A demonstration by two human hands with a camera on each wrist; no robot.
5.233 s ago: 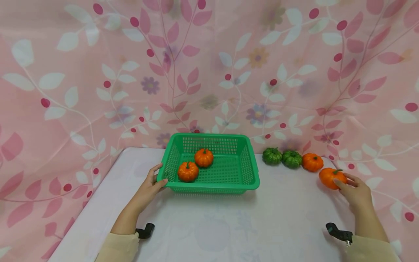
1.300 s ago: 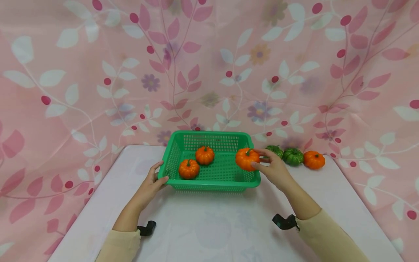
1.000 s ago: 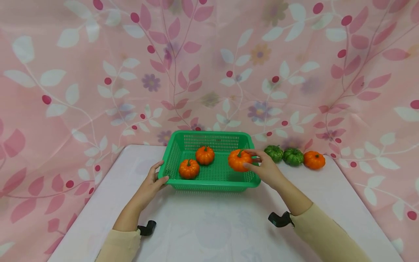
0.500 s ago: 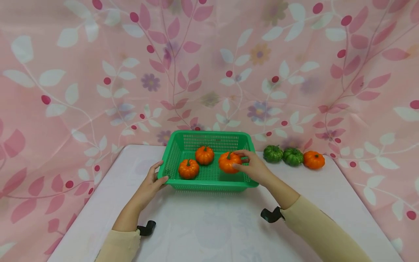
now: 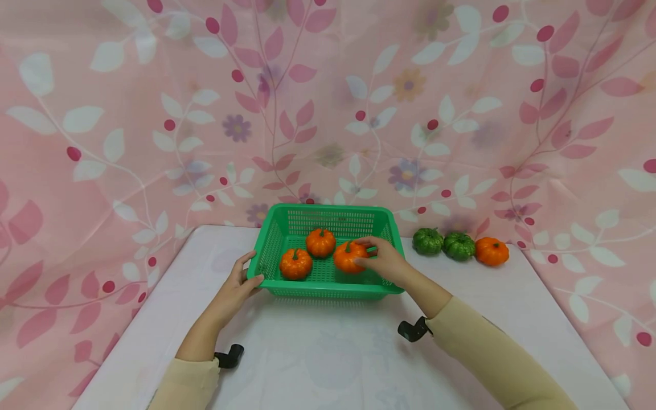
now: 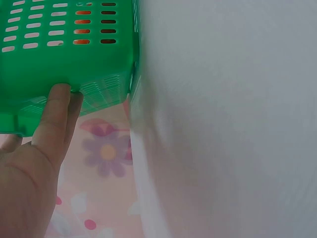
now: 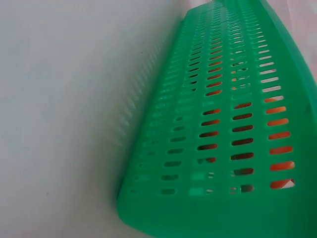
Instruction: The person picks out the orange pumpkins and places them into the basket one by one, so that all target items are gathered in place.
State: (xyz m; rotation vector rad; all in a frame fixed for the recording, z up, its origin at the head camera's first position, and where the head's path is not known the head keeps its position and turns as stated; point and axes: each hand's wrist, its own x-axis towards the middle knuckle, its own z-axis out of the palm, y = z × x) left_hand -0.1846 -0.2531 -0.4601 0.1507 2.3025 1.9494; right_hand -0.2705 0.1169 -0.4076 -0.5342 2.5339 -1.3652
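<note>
My right hand (image 5: 385, 262) grips a small orange pumpkin (image 5: 348, 259) by its right side, inside the green plastic basket (image 5: 328, 288). Whether that pumpkin touches the basket's floor I cannot tell. Two more orange pumpkins, one at the front left (image 5: 295, 265) and one further back (image 5: 320, 244), lie in the basket's left half. My left hand (image 5: 237, 290) holds the basket's left end, thumb at the near corner of the rim; in the left wrist view its fingers (image 6: 58, 111) meet the slotted end wall. The right wrist view shows orange through the basket's slots (image 7: 281, 150); the right hand is hidden there.
Right of the basket, two green pumpkins, the nearer one (image 5: 427, 241) and its neighbour (image 5: 459, 246), stand in a row with an orange pumpkin (image 5: 492, 251). A white cloth covers the table (image 5: 328, 353). Pink floral fabric (image 5: 328, 114) hangs behind it.
My right hand has carried the orange pumpkin from the table's right side over the basket's right rim, then left and down among the others. My left hand has stayed on the basket.
</note>
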